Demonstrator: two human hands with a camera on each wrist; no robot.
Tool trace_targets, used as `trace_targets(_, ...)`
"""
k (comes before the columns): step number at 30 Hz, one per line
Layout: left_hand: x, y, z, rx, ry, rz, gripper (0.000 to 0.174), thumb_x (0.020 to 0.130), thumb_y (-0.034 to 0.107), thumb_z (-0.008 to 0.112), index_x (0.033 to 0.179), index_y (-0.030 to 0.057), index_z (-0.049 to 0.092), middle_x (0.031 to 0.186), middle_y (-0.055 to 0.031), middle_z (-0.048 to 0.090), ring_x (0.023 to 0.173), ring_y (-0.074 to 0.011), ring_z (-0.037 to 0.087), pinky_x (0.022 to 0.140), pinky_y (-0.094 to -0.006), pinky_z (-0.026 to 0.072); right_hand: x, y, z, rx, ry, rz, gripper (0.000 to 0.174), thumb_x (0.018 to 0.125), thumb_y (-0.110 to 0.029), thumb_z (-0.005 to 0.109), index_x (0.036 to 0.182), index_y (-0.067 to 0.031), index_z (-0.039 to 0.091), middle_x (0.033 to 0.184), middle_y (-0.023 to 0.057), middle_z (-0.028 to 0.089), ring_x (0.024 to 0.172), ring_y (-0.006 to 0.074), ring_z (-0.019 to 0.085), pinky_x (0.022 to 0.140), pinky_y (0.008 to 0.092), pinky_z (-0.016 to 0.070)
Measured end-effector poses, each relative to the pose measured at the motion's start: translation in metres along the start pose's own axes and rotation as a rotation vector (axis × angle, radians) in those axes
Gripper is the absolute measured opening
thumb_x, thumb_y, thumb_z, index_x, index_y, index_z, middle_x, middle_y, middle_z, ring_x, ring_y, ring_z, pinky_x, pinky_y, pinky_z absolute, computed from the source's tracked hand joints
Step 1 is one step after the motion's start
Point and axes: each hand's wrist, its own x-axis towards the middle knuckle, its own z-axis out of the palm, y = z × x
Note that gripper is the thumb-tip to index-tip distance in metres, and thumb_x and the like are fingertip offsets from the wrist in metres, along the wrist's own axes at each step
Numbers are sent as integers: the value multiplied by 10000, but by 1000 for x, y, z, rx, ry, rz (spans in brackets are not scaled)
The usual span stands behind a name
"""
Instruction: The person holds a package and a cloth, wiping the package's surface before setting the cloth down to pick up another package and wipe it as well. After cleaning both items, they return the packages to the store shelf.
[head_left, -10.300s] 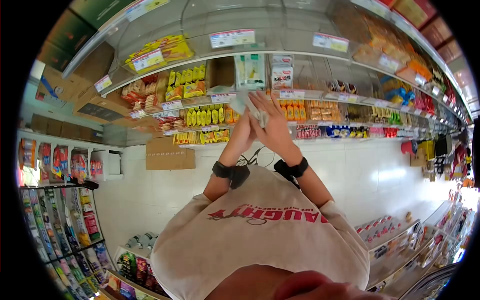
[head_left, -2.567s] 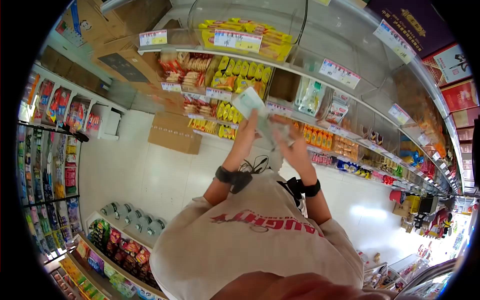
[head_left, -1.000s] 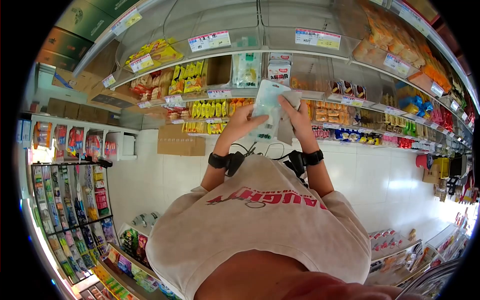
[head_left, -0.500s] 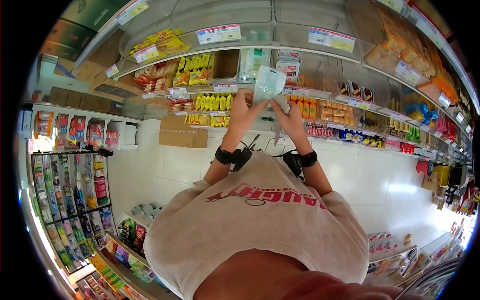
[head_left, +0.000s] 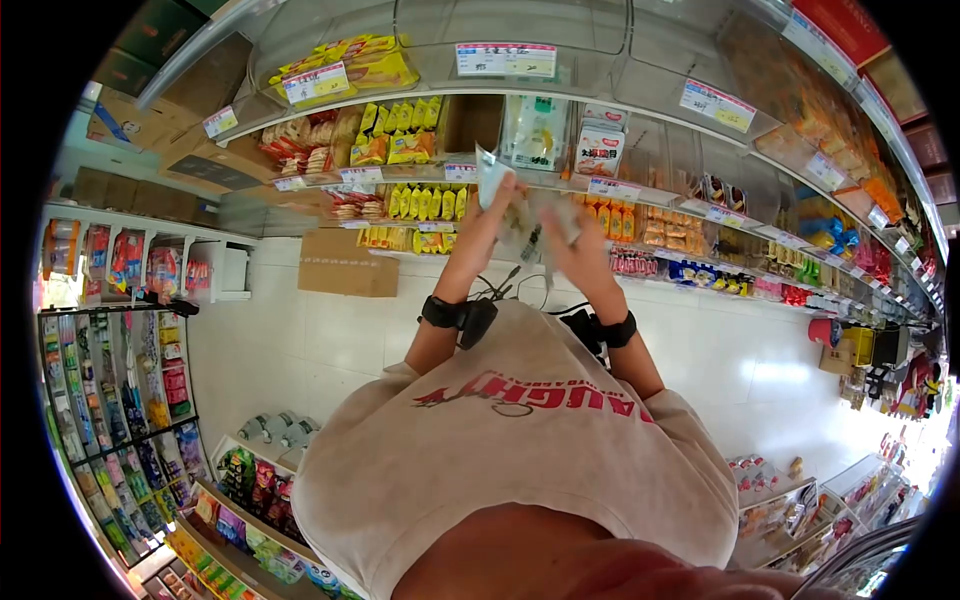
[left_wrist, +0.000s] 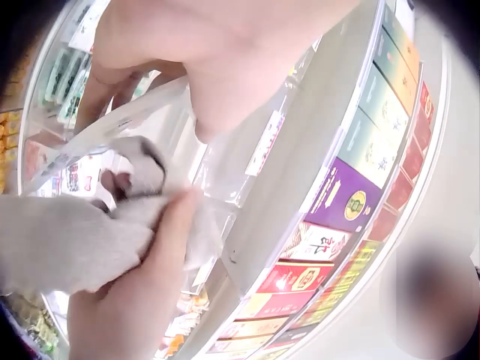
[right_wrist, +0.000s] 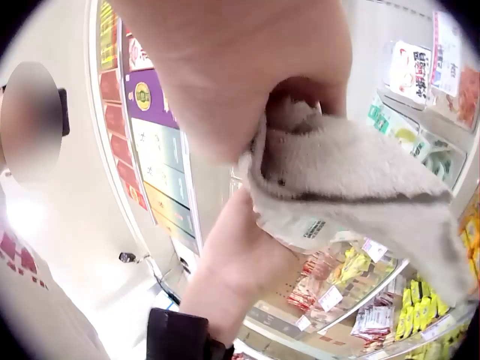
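Packet (left_wrist: 112, 127) pinched in the left hand (head_left: 497, 205), fingers curled; at its 4 o'clock the right hand (head_left: 567, 238) grips a grey cloth (right_wrist: 360, 180) pressed against it

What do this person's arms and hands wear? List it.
Bare, ungloved left hand and right hand. Black bands with boxy black cameras on both wrists; thin black cables trail from them. Short beige sleeves.
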Motion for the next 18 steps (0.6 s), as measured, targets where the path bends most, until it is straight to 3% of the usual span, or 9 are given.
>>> trace_targets(3, -3, 4, -15, 121, 125, 124, 470, 991, 459, 622, 1069, -1, 675, 889, -7, 654, 804, -71, 576, 697, -237, 456, 28, -8, 9, 51, 228, -39, 323, 951, -232, 659, 1158, 12, 613, 874, 151, 657, 745, 282, 608, 699, 355, 489)
trace_targets(6, -9, 10, -23, 146, 182, 222, 427, 1018, 415, 592, 1045, -5, 661, 867, -22, 659, 772, -77, 579, 675, -240, 460, 23, -34, 26, 224, -222, 413, 331, 969, -248, 651, 1179, 5, 622, 900, 131, 677, 786, 198, 622, 739, 335, 500)
trace_targets(7, -12, 12, -31, 169, 187, 236, 417, 1026, 405, 582, 1044, -4, 658, 861, -27, 658, 761, -78, 579, 670, -242, 465, 20, -42, 33, 263, -326, 367, 363, 968, -272, 664, 1197, 7, 633, 974, 119, 684, 866, 159, 615, 797, 321, 502)
trace_targets(10, -16, 29, -51, 13, 148, 169, 438, 1058, 416, 508, 1033, 2, 648, 862, -37, 665, 743, -82, 594, 661, -251, 486, 10, -43, 51, 340, -498, 366, 388, 958, -287, 682, 1199, 15, 641, 1013, 120, 687, 901, 172, 620, 838, 315, 499)
trace_targets(13, -13, 27, -76, -123, 131, 97, 503, 1068, 466, 448, 1092, -5, 621, 970, -42, 670, 828, -78, 604, 704, -249, 491, 4, -41, 70, 331, -370, 366, 369, 941, -278, 711, 1154, 19, 665, 973, 89, 690, 860, 149, 615, 791, 318, 502)
trace_targets(16, -5, 22, -87, -148, 86, 103, 474, 1073, 445, 437, 1137, 9, 612, 973, -26, 643, 837, -68, 584, 719, -252, 489, 7, -36, 74, 214, -236, 430, 316, 933, -261, 726, 1075, 17, 683, 860, 49, 678, 762, 115, 598, 683, 306, 490)
trace_targets(17, 4, -1, -113, 8, -77, 83, 479, 1066, 397, 490, 1290, -17, 578, 1160, -75, 669, 1017, -115, 629, 870, -289, 504, 7, -34, 72, 172, -181, 451, 299, 930, -256, 731, 1044, 17, 688, 818, 34, 671, 726, 103, 590, 643, 300, 483)
trace_targets(18, 5, 4, -113, 93, -120, 60, 422, 1039, 337, 541, 1262, -17, 598, 1126, -64, 679, 987, -99, 626, 842, -274, 498, 8, -36, 71, 161, -143, 461, 285, 929, -250, 732, 1021, 17, 687, 787, 26, 660, 701, 95, 578, 618, 292, 470)
